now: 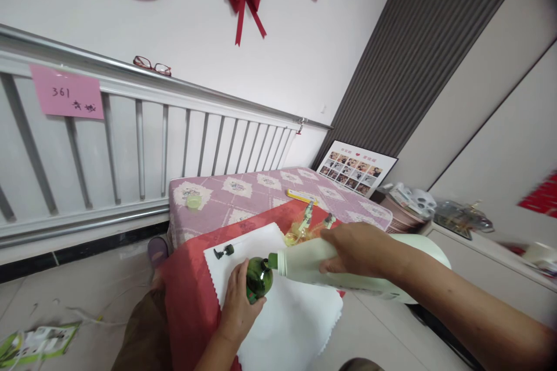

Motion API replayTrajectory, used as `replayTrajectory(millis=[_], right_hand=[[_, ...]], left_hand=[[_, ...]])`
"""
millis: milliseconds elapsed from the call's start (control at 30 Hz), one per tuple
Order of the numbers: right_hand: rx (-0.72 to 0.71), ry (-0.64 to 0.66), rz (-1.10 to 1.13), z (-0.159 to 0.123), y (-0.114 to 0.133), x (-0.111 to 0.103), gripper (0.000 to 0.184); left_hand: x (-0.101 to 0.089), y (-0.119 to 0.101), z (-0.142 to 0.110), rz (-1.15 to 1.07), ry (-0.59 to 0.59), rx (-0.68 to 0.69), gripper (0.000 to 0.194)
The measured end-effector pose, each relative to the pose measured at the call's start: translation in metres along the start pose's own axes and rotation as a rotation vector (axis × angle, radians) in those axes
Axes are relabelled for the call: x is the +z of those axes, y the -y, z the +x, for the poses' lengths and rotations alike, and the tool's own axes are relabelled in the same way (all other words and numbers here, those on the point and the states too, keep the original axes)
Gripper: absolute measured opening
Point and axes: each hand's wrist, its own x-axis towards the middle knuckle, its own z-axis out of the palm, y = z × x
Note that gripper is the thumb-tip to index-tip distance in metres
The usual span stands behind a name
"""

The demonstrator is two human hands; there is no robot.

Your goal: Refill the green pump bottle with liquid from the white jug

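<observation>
My left hand (240,307) is wrapped round a small dark green bottle (258,278) standing on a white cloth (287,319). The bottle's pump head (223,251) lies apart on the cloth, up and to the left. In my right hand (354,248) is a large pale green refill bottle (304,264), tipped almost level. Its darker green spout (273,260) is at the mouth of the small bottle; whether liquid is flowing I cannot tell. Beyond the large bottle stand clear pump bottles (300,231) with yellowish contents, partly hidden by it.
The cloth lies over a red cover (187,284) on a table with a purple patterned tablecloth (243,188). On it are a pale green round thing (194,202) and a yellow-and-white strip (301,196). A white railing (183,139) runs behind; a photo board (357,168) leans at the back.
</observation>
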Motion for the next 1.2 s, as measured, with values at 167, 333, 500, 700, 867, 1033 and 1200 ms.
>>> replayTrajectory(millis=[167,333,500,700,867,1033,1200], right_hand=[[-0.009,0.02,-0.037,0.0009,-0.0002,0.0005,0.04],[-0.002,0.024,-0.027,0.0004,0.0013,-0.0003,0.04],[0.005,0.042,-0.037,-0.0013,0.0038,-0.0028,0.041],[0.003,0.037,-0.036,-0.0025,0.0058,-0.005,0.038],[-0.003,0.024,-0.033,-0.0015,0.0051,-0.0031,0.038],[-0.001,0.027,-0.039,-0.0017,0.0048,-0.0026,0.038],[0.0,0.042,-0.048,-0.0016,0.0062,-0.0047,0.04]], left_hand=[[-0.0004,-0.0005,-0.0002,-0.018,0.011,-0.015,0.087],[0.0004,-0.0001,0.0002,-0.024,-0.001,-0.011,0.087],[0.0007,0.0003,0.0011,0.002,0.001,-0.002,0.087],[0.001,0.0016,0.0005,0.014,-0.004,0.006,0.086],[0.0021,0.0025,-0.0002,0.019,-0.009,0.009,0.087],[0.0004,0.0005,0.0003,0.008,0.004,0.007,0.086],[-0.0002,0.0011,0.0012,0.011,0.025,-0.002,0.087]])
